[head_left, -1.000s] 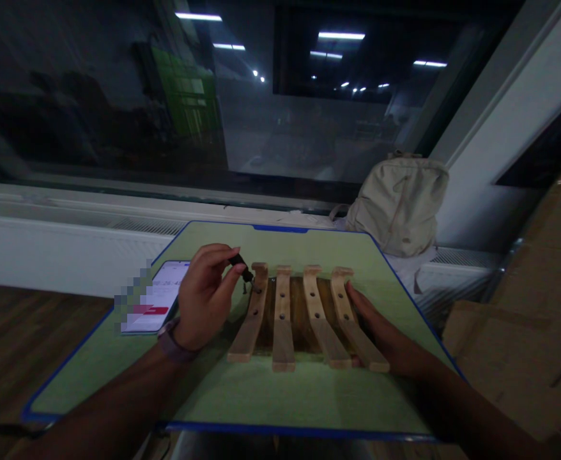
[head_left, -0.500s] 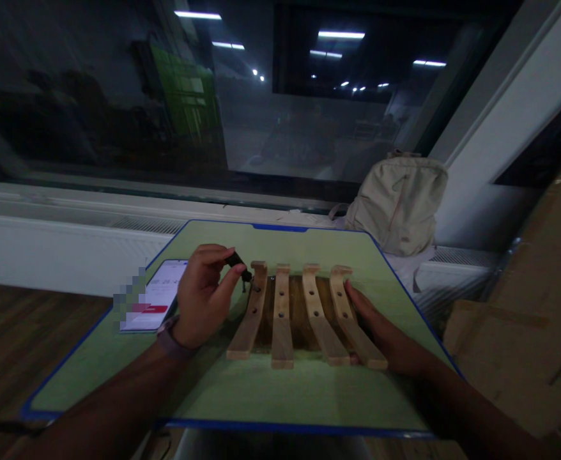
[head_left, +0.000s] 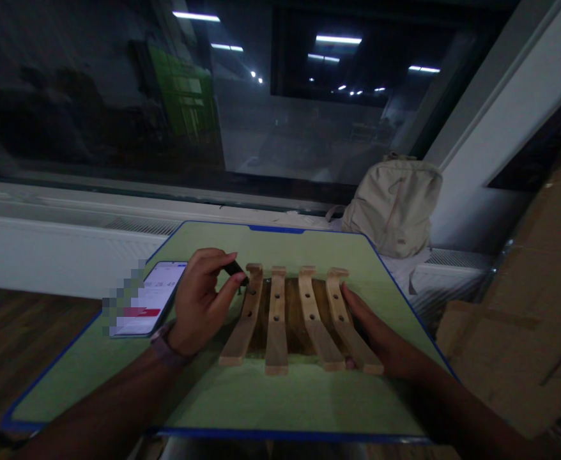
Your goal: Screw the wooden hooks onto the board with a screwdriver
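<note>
On the table lies a wooden piece made of several pale slats point(head_left: 277, 332) with hooked far ends, fixed across a darker brown board point(head_left: 298, 319). Dark round holes or screw heads dot each slat; I cannot tell which. My left hand point(head_left: 202, 303) pinches a small black tool point(head_left: 231, 266) between thumb and fingers. Its tip is at the far part of the leftmost slat, where a thin metal bit hangs beside it. My right hand point(head_left: 381, 332) is wrapped round the right side of the wooden piece, with some fingers hidden beneath.
A phone point(head_left: 158, 291) with a lit screen lies left of my left hand on the green, blue-edged table point(head_left: 309, 406). Beyond the table's far right corner a beige backpack point(head_left: 395, 207) leans by the window. Cardboard point(head_left: 515, 319) stands at the right, and a white radiator point(head_left: 64, 255) at the left.
The whole view has shifted slightly. My left hand stays at the leftmost slat with the black tool, and my right hand keeps its hold on the wooden piece.
</note>
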Action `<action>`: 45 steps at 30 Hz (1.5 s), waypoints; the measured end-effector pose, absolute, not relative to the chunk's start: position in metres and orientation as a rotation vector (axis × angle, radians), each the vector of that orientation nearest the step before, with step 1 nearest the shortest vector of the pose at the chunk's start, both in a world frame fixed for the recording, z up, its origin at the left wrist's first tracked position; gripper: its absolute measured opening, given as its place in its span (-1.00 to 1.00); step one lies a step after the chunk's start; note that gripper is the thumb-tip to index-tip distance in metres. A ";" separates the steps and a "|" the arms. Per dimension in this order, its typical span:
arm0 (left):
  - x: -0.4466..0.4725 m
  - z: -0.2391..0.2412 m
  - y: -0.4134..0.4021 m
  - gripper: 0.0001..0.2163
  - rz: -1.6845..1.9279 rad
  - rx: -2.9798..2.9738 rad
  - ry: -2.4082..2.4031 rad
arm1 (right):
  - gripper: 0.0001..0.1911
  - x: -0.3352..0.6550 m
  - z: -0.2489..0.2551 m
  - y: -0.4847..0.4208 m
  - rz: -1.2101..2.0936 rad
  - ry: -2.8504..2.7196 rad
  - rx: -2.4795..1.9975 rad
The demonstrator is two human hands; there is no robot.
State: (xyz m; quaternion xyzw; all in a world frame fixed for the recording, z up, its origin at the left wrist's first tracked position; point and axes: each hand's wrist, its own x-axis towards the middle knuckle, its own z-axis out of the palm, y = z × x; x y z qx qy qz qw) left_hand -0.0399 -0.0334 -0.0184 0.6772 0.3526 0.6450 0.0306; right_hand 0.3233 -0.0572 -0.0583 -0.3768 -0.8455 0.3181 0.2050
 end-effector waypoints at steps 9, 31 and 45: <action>-0.034 -0.018 -0.037 -0.73 1.873 1.908 1.111 | 0.30 0.322 -0.057 -0.058 0.886 -2.346 -1.067; -0.038 -0.019 -0.032 -0.72 1.947 1.958 1.197 | 0.31 0.329 -0.068 -0.053 0.804 -2.420 -1.015; -0.036 -0.018 -0.031 -0.75 2.043 1.936 1.085 | 0.31 0.330 -0.071 -0.052 0.777 -2.415 -1.015</action>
